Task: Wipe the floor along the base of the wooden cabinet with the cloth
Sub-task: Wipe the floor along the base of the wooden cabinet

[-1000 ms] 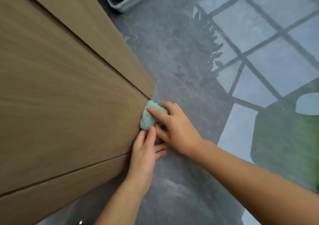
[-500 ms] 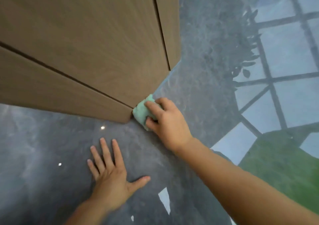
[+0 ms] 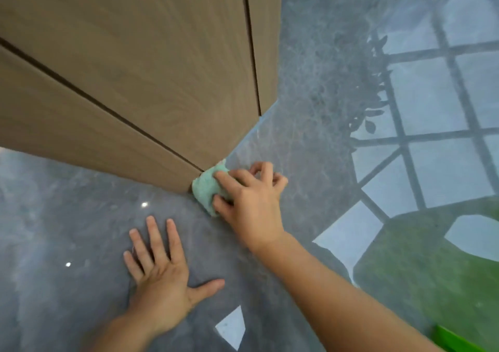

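A small mint-green cloth [image 3: 206, 187] lies bunched on the grey floor [image 3: 305, 125], pressed against the bottom corner of the wooden cabinet [image 3: 151, 76]. My right hand [image 3: 251, 203] rests on top of the cloth, its first fingers holding it down and the outer fingers curled. My left hand [image 3: 159, 278] lies flat on the floor a little nearer to me, fingers spread, holding nothing. The cabinet's base runs left from the corner and also away towards the top of the view.
The glossy grey marble floor mirrors a window grid [image 3: 437, 125] and a leafy plant [image 3: 370, 89] on the right. A green reflection [image 3: 421, 276] fills the lower right, with a bright green edge [image 3: 453, 341] at the bottom corner.
The view swung round the cabinet's corner. My left hand left the cabinet base and went flat on the floor. My right hand kept the cloth at the corner, and its outer fingers now curl.
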`<state>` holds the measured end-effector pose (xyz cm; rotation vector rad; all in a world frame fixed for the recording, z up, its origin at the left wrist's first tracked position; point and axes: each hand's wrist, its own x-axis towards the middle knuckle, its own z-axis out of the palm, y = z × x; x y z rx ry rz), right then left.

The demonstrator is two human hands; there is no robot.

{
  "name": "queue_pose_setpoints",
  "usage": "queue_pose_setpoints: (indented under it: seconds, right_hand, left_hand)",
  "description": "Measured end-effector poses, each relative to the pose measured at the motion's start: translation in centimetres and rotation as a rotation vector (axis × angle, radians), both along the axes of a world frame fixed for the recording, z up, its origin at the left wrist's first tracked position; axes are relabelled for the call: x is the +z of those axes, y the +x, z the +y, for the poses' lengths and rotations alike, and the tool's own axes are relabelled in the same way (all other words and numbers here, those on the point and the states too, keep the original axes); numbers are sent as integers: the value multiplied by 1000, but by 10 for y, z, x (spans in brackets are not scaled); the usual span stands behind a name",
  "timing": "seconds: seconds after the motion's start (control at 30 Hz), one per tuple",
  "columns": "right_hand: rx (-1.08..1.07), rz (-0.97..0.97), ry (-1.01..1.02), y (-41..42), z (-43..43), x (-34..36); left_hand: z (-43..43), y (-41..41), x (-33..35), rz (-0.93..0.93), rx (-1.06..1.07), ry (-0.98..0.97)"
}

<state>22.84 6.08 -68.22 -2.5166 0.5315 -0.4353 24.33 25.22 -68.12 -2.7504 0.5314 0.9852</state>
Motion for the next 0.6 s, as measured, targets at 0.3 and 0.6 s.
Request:
queue_pose_setpoints:
  seconds: [0.3, 0.6]
  right_hand:
    - [-324, 125, -71, 21, -72, -2]
    - [60, 112, -119, -6, -28, 10]
  left_hand:
    - [4, 1, -1, 71, 43, -3]
    - [1, 5, 10, 143, 35, -35]
